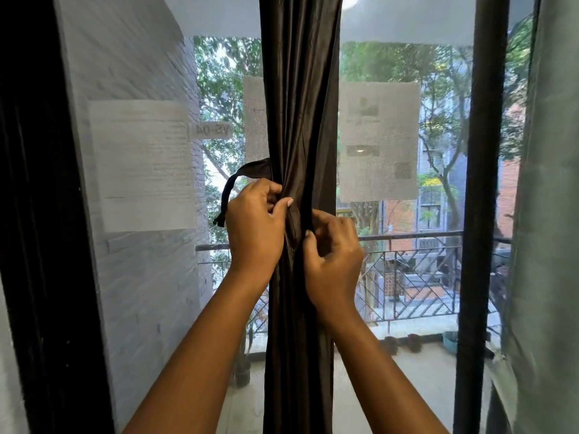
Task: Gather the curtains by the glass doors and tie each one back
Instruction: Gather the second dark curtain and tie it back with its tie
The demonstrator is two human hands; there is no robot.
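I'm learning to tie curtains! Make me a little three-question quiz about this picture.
1. True or false: the dark curtain is bunched into one narrow bundle.
2. Which hand is higher on it? A) left hand B) right hand
3. Fill in: the loose tie strap sticks out to the ____ of the bundle.

Key: 1 true. 2 A. 3 left.
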